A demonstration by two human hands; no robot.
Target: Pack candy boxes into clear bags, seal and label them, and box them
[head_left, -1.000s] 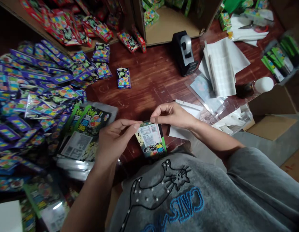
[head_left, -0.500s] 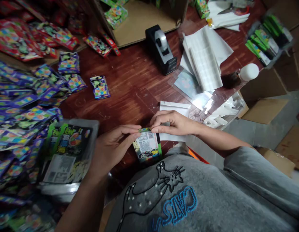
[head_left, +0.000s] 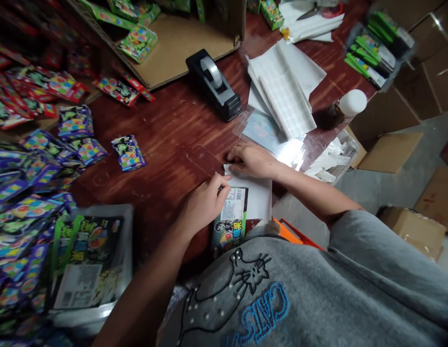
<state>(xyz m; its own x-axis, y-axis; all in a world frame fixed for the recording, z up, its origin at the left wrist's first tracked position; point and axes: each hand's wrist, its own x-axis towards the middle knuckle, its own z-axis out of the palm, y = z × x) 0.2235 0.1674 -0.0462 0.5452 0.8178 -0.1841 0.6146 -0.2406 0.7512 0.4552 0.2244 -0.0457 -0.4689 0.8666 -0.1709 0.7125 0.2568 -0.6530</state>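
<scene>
A black and green candy packet [head_left: 240,217] with a white printed label lies close to the shirt front, at the table's near edge. My left hand [head_left: 209,202] is closed on its upper left side, the thumb over the edge. Under and beside the packet is a white paper sheet [head_left: 260,200]. At the far edge of that sheet rests my right hand [head_left: 254,161], its fingers bent and pinching the paper near the corner. The tips of both hands are close together. What lies beneath the right fingers is partly hidden.
Purple packets [head_left: 24,212] are heaped at left beside a clear tray [head_left: 122,217] of black packets. Red packets [head_left: 39,91] lie behind. A tape dispenser [head_left: 214,84], folded white sheets [head_left: 287,91], a white-capped bottle [head_left: 348,106] and an open carton [head_left: 180,53] stand farther off.
My right hand has left the top of the candy packet and moved to the far edge of the white sheet. My left hand, still with the packet, has shifted right. The view has turned.
</scene>
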